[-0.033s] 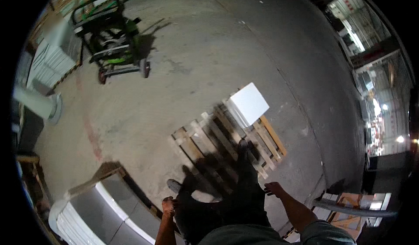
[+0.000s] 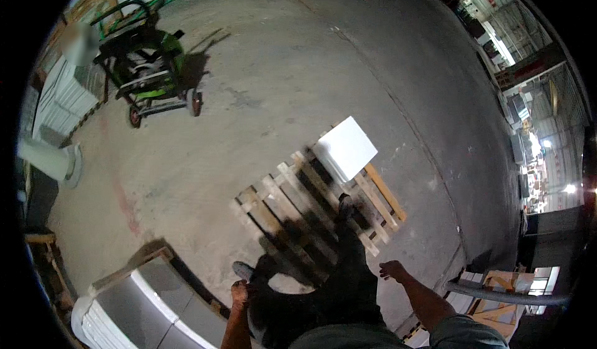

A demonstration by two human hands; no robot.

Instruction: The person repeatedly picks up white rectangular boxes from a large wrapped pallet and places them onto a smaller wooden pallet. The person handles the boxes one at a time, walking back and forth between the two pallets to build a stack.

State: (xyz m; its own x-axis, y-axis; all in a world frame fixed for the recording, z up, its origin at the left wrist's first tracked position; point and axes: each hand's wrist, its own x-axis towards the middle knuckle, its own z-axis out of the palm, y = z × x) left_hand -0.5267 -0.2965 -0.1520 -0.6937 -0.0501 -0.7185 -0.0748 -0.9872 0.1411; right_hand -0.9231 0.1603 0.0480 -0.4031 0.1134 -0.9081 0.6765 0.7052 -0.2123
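My left hand point(image 2: 240, 293) hangs beside my left thigh with its fingers curled in, and no object shows in it. On the other side, my right hand point(image 2: 392, 270) is held away from my body, fingers loosely apart and holding nothing. Before me lies a wooden pallet point(image 2: 264, 207), partly in my shadow. A short stack of white square slabs point(image 2: 348, 149) sits on its far right end. One shoe point(image 2: 346, 206) is on or over the pallet slats; the other shoe point(image 2: 243, 270) is left of the pallet.
At lower left stands a pallet load of grey and white slabs point(image 2: 134, 305). A green-and-black wheeled machine point(image 2: 149, 69) is at far left, near more stacked slabs point(image 2: 67, 97) and a pale round post point(image 2: 46, 156). A wooden crate point(image 2: 497, 299) stands at lower right behind a dark rail point(image 2: 510, 293).
The view has shifted slightly, so the pallet, slabs and machine appear a little further left. My hands keep nearly the same pose. The white slabs stay on the pallet.
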